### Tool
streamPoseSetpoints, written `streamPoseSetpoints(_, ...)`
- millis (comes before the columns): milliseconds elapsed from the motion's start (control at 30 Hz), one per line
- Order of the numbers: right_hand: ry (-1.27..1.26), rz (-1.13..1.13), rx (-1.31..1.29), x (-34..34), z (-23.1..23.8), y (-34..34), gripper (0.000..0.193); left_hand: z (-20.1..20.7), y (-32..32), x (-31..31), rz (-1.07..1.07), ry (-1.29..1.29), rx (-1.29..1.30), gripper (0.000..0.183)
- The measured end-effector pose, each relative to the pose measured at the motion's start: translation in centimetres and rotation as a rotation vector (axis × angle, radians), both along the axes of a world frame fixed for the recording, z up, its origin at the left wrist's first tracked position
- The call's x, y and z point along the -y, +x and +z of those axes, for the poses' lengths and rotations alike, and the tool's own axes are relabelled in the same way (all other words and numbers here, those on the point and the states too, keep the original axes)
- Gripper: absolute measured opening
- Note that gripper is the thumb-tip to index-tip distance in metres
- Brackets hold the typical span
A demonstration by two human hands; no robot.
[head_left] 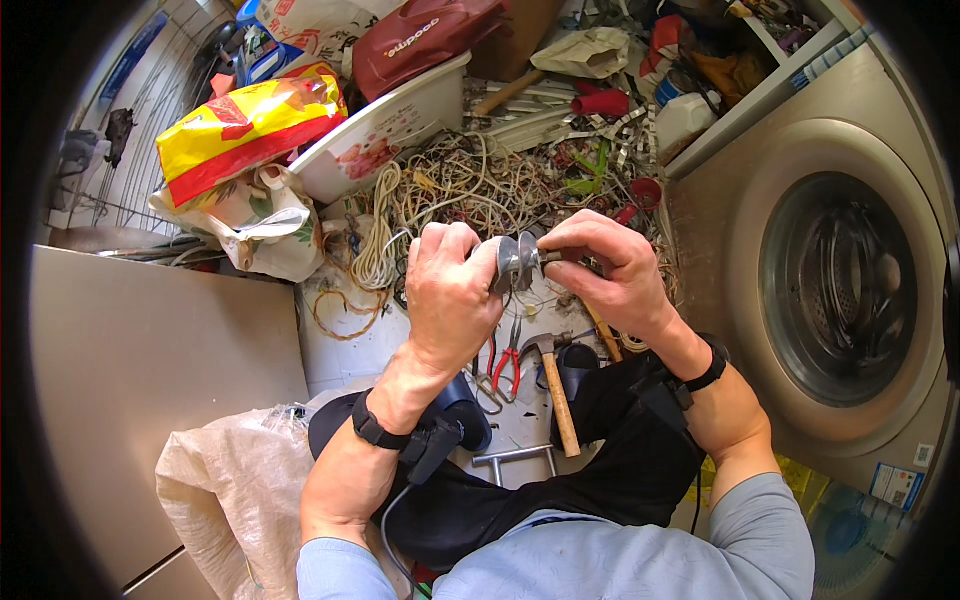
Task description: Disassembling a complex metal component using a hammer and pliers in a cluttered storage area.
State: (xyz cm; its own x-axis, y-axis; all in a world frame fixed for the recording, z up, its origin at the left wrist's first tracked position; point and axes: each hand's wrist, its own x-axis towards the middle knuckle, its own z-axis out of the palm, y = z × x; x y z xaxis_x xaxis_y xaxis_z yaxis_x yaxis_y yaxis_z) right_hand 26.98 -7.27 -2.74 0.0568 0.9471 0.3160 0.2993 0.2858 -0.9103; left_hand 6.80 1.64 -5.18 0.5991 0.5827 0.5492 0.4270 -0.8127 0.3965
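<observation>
In front of me, above the floor, both hands hold a grey metal spiral auger [520,262] with wide screw flights. My left hand [448,290] is closed around its left end, which the fingers mostly hide. A short shaft sticks out at the other end, and my right hand [608,262] pinches it between thumb and fingers. Below the hands, pliers [509,365] with red handles lie on the floor. Beside them is a hammer [560,395] with a wooden handle, lying close to my right leg.
Beyond my hands spreads a heap of tangled cables [470,190]. A white tub [390,130] and a yellow-red bag [250,125] stand behind it on the left. To the right is a washing machine [725,290]; a woven sack [235,490] slumps by my left arm.
</observation>
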Motion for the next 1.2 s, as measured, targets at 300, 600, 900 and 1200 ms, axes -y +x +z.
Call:
streamPoseSetpoints(300, -0.144, -0.029, -0.147, 0.4, -0.8, -1.0, 0.022, 0.8, -0.7, -0.2, 0.040, 0.166, -0.030, 0.021)
streamPoseSetpoints(600, -0.268, -0.045, -0.198, -0.3, -1.0, -0.9, 0.019, 0.3, -0.8, 0.3, 0.010, -0.307, -0.012, 0.010)
streamPoseSetpoints(900, -0.262, 0.002, -0.207, -0.7, -1.2, -1.2, 0.016, 0.8, -1.5, -0.3, -0.110, -1.162, -0.047, 0.019)
streamPoseSetpoints(1200, -0.262, 0.009, -0.181, -1.0, -1.5, -1.1, 0.015, 2.2, -1.8, -1.6, -0.359, -1.726, 0.018, 0.017)
